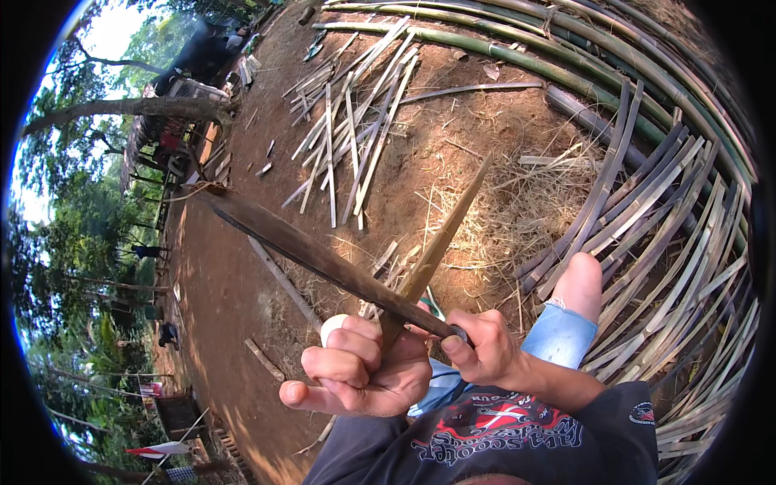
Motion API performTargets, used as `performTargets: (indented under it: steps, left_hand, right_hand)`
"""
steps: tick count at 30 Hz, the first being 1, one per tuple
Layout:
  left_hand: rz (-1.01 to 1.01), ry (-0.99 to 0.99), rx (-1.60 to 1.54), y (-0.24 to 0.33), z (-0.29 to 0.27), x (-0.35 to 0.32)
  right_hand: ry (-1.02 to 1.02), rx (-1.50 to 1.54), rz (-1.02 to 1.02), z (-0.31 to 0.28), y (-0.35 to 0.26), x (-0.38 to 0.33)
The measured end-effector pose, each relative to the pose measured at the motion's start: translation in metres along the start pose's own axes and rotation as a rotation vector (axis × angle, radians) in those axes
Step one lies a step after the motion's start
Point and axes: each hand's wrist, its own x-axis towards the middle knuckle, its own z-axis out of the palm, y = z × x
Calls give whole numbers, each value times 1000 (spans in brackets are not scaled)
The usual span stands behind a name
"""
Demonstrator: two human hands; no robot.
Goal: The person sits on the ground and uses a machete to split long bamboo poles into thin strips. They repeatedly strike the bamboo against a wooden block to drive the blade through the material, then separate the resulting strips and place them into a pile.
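A long, dark brown, blade-like piece (pixel 315 257) runs from the upper left down to my right hand (pixel 489 347). That hand is closed round its near end; whether the piece is metal or wood I cannot tell. It crosses over a tapering tan-brown piece (pixel 444 242), which points away to a sharp tip. My left hand (pixel 360 368) has its fingers curled round the wide lower end of this pointed piece, with the little finger sticking out. Something pale and rounded (pixel 331 327) shows behind the left fingers, too covered to name.
Split bamboo strips (pixel 356 137) lie scattered ahead on bare brown soil. Long green bamboo poles (pixel 485 47) stretch across the far right. Curved strips (pixel 647 218) are heaped at my right, past my bent knee (pixel 578 287). Pale shavings (pixel 517 214) cover the ground ahead.
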Motion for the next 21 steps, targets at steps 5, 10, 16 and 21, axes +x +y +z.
performTargets:
  steps: [5,10,16,21]
  left_hand:
    - [0,-52,32,2,-16,10]
    - [-210,253,-406,5,-3,15]
    - [-303,306,-867,11,-7,13]
    - [-296,173,-730,13,-13,9]
  right_hand:
    - [-1,3,191,-1,11,6]
    - [-45,1,181,1,16,7]
    - [-81,142,53,1,-20,11]
    - [-107,120,262,-6,-11,8]
